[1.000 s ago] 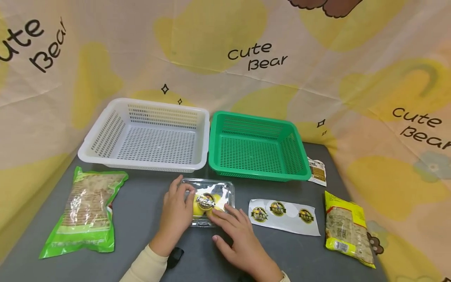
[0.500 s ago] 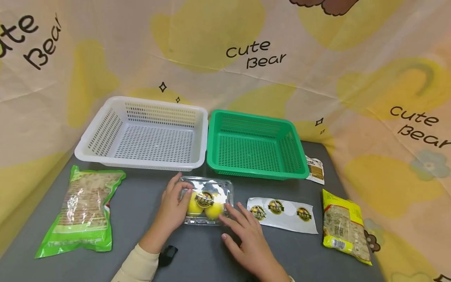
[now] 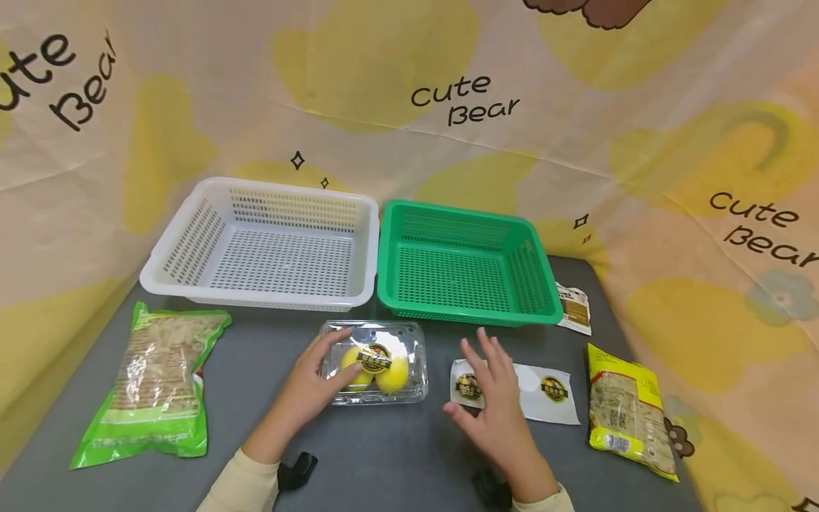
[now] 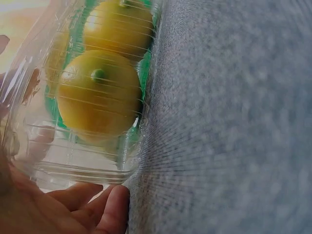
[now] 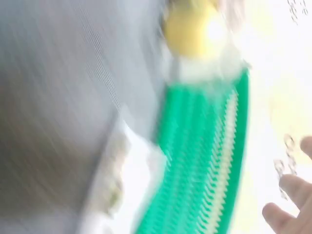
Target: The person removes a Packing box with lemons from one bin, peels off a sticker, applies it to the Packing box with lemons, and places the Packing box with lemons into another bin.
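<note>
A clear plastic clamshell box [image 3: 409, 341] lies closed on the table, with yellow lemons [image 3: 392, 375] inside. On its lid is a round black-and-gold sticker [image 3: 374, 359]. My left hand [image 3: 306, 387] holds the box's left end, thumb and forefinger over the lid; the left wrist view shows the other fingers [image 4: 114, 209] curled against the end wall. My right hand [image 3: 499, 412] hovers with spread fingers over a white sticker sheet [image 3: 534, 412], holding nothing and partly covering it. In the blurred right wrist view its fingertips [image 5: 295, 190] show at the right edge.
Behind the box stand a white basket [image 3: 281, 295] and a green basket [image 3: 473, 313], side by side. A green-edged food bag [image 3: 156, 384] lies left, a yellow food bag [image 3: 627, 412] right. A small packet [image 3: 576, 309] lies beside the green basket.
My right hand has left the box lid and moved right, over the sticker sheet. My left hand has shifted slightly at the box's left end, its thumb reaching farther over the lid.
</note>
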`<state>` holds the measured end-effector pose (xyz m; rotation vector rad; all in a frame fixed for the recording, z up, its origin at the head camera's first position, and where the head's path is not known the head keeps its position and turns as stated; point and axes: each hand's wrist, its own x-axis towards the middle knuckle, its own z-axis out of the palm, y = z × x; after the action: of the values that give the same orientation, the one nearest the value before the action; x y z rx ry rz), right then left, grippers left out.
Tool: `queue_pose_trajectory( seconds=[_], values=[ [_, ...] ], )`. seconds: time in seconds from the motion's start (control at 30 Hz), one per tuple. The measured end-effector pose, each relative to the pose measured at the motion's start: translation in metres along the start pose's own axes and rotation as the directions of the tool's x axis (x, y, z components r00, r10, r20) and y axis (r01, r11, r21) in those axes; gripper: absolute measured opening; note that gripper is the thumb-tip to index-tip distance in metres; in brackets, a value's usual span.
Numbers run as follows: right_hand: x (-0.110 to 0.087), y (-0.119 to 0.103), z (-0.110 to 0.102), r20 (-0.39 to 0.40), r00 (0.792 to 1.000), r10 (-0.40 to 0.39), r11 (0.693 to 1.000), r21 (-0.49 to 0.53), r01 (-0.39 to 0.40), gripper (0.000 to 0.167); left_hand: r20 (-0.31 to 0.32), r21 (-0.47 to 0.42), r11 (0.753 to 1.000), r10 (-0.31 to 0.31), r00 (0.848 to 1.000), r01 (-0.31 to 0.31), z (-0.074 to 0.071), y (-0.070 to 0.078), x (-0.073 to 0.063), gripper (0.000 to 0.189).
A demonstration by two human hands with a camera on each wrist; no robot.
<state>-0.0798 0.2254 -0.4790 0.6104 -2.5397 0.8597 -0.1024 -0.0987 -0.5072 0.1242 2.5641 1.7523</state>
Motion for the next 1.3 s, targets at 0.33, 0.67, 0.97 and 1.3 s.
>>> queue_pose_trajectory(
  seconds=[0.33, 0.67, 0.97, 1.3],
  values=[
    [0.071, 0.061, -0.075, -0.103, 0.983, 0.149, 0.982, -0.102, -0.159, 0.086, 0.006, 0.026, 1.0, -0.007, 1.0, 0.007, 0.0, -0.002, 0.001, 0.065],
    [0.111, 0.108, -0.08, 0.02, 0.931, 0.363, 0.914, -0.199, -0.352, 0.085, 0.011, 0.045, 0.999, 0.007, 1.0, -0.008, -0.002, 0.0, -0.001, 0.067],
    [0.13, 0.127, -0.051, 0.175, 0.813, 0.556, 0.802, -0.368, -0.47, 0.115, 0.027, 0.085, 0.996, 0.026, 0.999, -0.028, 0.0, -0.002, -0.001, 0.073],
    [0.135, 0.129, -0.047, 0.216, 0.772, 0.597, 0.775, -0.403, -0.486, 0.126, 0.029, 0.084, 0.996, 0.018, 0.999, -0.02, -0.001, -0.004, -0.002, 0.072]
  ],
)
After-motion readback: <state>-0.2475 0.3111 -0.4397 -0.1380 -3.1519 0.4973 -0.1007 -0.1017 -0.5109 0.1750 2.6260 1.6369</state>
